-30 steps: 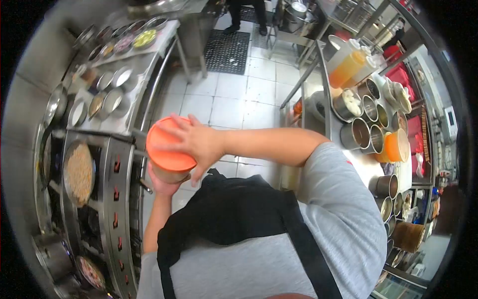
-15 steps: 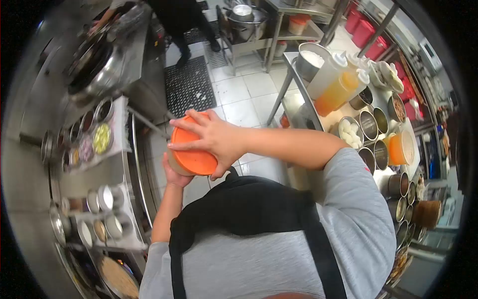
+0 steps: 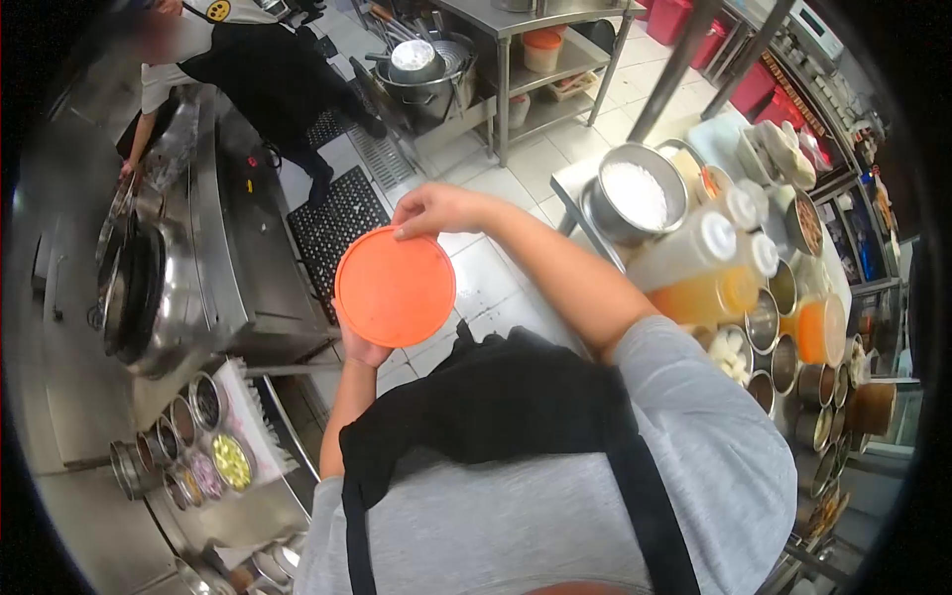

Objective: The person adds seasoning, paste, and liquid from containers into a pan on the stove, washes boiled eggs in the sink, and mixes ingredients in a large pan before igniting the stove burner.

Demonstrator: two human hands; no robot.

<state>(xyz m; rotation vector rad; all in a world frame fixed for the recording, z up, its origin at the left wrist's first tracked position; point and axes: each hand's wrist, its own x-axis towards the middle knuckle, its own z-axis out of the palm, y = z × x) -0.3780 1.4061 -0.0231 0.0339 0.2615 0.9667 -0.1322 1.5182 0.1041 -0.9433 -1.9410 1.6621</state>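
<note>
A round orange lid [image 3: 395, 288] faces up in front of my chest. My right hand [image 3: 428, 211] pinches its far edge between thumb and fingers. On the near left side, my left hand [image 3: 363, 347] is wrapped round the tub under the lid; most of its fingers are hidden. The tub itself is almost wholly covered by the lid from this angle. Whether the lid sits tight on the tub or is lifted at the far edge, I cannot tell.
On the right, a counter carries a steel pot of white powder [image 3: 636, 195], squeeze bottles [image 3: 684, 260] and several steel tins. At the left are small ingredient tins [image 3: 232, 462] and a large wok [image 3: 149, 288]. A co-worker [image 3: 268, 79] stands beyond, near a black floor mat [image 3: 342, 223].
My right hand has slid from spread across the lid's top to its far edge. The lid now faces up more fully. My view has turned, and the co-worker shows more.
</note>
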